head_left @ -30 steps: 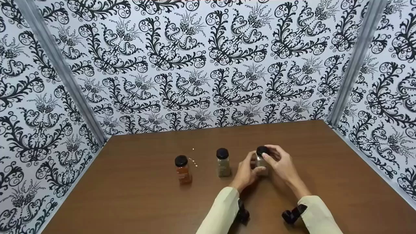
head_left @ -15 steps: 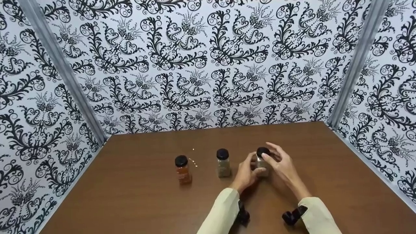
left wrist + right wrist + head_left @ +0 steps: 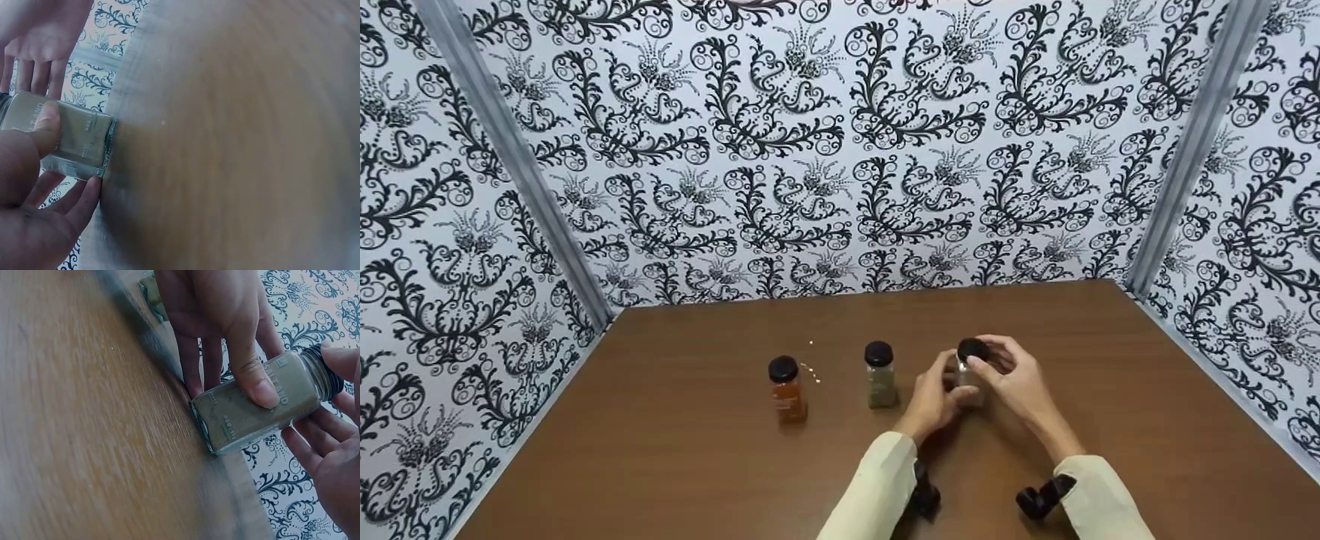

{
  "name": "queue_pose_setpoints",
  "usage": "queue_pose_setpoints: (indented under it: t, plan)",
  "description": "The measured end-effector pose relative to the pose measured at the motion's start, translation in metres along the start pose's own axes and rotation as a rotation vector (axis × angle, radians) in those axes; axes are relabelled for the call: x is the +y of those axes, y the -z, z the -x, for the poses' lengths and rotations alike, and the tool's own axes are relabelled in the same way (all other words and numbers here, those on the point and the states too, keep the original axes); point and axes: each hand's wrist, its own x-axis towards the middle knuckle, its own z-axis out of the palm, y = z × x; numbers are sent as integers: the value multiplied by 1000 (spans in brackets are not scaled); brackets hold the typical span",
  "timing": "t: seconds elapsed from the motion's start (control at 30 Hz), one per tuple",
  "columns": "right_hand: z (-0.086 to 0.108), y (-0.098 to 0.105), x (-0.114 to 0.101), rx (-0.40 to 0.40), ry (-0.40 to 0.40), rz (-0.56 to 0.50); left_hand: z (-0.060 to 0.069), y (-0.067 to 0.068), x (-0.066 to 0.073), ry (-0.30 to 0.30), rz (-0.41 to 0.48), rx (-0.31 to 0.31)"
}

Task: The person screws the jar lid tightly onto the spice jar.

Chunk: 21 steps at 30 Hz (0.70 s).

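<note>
A square glass spice jar (image 3: 236,419) with greyish-brown powder and a black lid (image 3: 973,349) stands upright on the table. My left hand (image 3: 931,399) grips the jar's body, its thumb (image 3: 261,388) pressed flat against the printed face. With thumb and fingers, my right hand (image 3: 1020,382) holds the lid from the right side. In the left wrist view the jar (image 3: 79,132) shows its base touching the tabletop, while most of the lid is cut off at the frame's edge.
Left of my hands stands a jar of greenish contents (image 3: 880,379), also black-lidded. Farther left is a jar of orange-red spice (image 3: 788,394). Small pale bits (image 3: 811,373) lie behind it on the brown table (image 3: 682,450). Patterned walls (image 3: 810,150) enclose the back and sides.
Half a second ago my right fingers were spread farther off the lid; now they are curled round it again. The left hand keeps its grip on the jar. The head view has shifted slightly.
</note>
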Motion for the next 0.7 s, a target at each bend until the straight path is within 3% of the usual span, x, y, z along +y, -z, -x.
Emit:
queue_pose_setpoints:
  t: [0.37, 0.7]
  plan:
    - [1, 5, -1, -50, -20, 71, 2, 0, -3, -44, -18, 20]
    - [-1, 4, 0, -30, -10, 91, 0, 0, -3, -30, -29, 27]
